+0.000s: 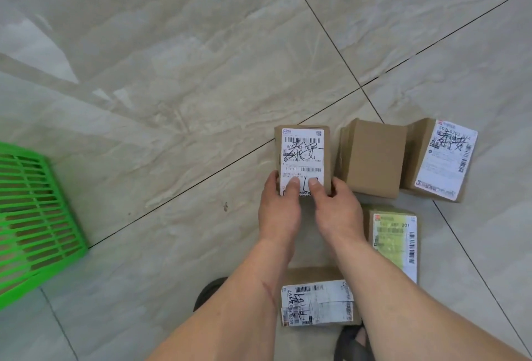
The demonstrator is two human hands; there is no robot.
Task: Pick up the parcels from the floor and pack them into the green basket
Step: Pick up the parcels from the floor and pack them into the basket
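Nearest to me, my two dark sandals (353,342) show at the bottom edge, on the pale grey marbled floor tiles (178,78). Between my forearms lies a small brown cardboard parcel with a crumpled white barcode label (316,301), flat on the floor. Just to the right of my right forearm lies a flat brown parcel with a green-and-white label (395,241), partly hidden by that arm.

Further out, my left hand (278,211) and right hand (336,211) both grip the near end of an upright-facing brown cardboard parcel with a white shipping label scrawled in black marker (302,156). My thumbs press on the lower part of the label, and my fingers curl round the parcel's left and right edges. Whether it rests on the floor or is lifted off it, I cannot tell.

Just beside it to the right sits a plain brown cardboard box (374,156) with no label showing, and touching or nearly touching that box is a brown box with a white label and black handwriting (444,159), tilted a little.

Well apart from all the parcels, at the far left edge, stands the green slatted plastic basket (31,217), only partly in view.
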